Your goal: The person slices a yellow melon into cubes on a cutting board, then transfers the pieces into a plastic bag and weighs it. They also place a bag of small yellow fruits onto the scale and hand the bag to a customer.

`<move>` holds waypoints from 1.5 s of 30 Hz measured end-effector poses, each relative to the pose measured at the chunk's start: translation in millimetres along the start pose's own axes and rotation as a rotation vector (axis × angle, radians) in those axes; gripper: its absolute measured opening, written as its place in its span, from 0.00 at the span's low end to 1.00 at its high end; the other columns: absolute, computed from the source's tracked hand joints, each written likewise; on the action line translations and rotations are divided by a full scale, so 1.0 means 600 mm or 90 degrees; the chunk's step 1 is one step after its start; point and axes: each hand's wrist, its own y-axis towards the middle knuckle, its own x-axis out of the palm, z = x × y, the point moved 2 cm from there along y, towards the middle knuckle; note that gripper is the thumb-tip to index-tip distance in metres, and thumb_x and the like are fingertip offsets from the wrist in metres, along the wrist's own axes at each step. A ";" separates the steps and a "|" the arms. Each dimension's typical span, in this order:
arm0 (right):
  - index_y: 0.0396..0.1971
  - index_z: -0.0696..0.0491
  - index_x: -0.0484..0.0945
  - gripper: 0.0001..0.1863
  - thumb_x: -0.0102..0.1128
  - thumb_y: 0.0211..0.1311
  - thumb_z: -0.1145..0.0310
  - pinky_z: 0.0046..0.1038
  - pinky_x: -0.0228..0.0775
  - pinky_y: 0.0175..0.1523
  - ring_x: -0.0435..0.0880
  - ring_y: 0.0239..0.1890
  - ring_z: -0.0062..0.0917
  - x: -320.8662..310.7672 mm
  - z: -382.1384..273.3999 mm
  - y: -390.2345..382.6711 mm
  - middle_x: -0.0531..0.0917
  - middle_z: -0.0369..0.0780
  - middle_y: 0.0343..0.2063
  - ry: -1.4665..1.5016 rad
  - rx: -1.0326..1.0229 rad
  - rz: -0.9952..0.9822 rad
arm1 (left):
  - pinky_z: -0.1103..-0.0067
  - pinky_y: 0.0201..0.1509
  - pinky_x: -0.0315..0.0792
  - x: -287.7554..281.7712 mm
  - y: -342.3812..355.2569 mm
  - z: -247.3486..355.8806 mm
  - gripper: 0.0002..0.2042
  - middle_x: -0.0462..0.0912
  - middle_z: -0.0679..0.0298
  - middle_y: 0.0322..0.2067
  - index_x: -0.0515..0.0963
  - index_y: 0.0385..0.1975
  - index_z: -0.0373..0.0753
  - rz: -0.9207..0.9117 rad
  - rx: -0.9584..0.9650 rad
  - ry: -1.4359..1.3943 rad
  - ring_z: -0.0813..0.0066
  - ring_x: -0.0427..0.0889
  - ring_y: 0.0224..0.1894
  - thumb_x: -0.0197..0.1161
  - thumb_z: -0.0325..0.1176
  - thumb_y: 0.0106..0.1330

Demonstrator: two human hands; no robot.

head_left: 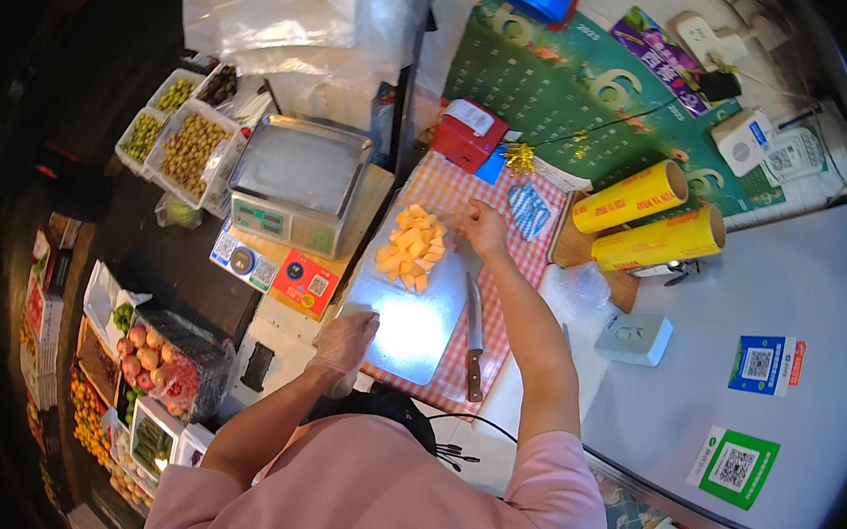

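Orange melon cubes [413, 248] lie heaped at the far end of a shiny metal board [415, 348], seemingly in a clear tray whose edges are hard to make out. My right hand [486, 230] is at the right side of the heap, its fingers curled together near the tray's edge; what they pinch is unclear. Over the board's near left corner, my left hand [346, 342] wears a thin clear glove and is closed, its contents hidden. A knife [475, 333] with a brown handle rests right of the board on a red checked cloth [523, 262].
A weighing scale [296, 180] stands left of the board. Two yellow wrap rolls [646, 217] lie to the right, beside a crumpled clear bag [581, 289] and a pale blue box [634, 338]. A red box [470, 134] is at the back. Fruit crates [192, 152] line the left.
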 end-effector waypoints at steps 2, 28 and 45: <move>0.48 0.56 0.81 0.22 0.64 0.60 0.55 0.33 0.78 0.38 0.87 0.28 0.32 -0.028 0.008 -0.008 0.87 0.45 0.31 0.018 0.007 0.029 | 0.68 0.49 0.74 0.002 0.001 -0.001 0.17 0.84 0.50 0.40 0.81 0.48 0.38 0.014 -0.028 -0.046 0.54 0.84 0.44 0.56 0.42 0.70; 0.40 0.57 0.83 0.19 0.64 0.55 0.57 0.37 0.75 0.41 0.84 0.30 0.42 -0.136 0.084 0.084 0.85 0.48 0.28 0.267 0.112 0.277 | 0.78 0.42 0.77 0.048 -0.028 -0.024 0.16 0.87 0.58 0.31 0.82 0.44 0.32 0.006 -0.173 -0.148 0.72 0.86 0.35 0.57 0.40 0.70; 0.55 0.54 0.74 0.24 0.59 0.61 0.60 0.41 0.76 0.46 0.83 0.44 0.43 -0.164 0.143 -0.166 0.80 0.50 0.46 -0.367 0.022 -0.039 | 0.67 0.45 0.75 0.122 0.062 0.160 0.17 0.85 0.52 0.34 0.79 0.45 0.34 -0.130 0.040 0.001 0.56 0.84 0.40 0.52 0.43 0.71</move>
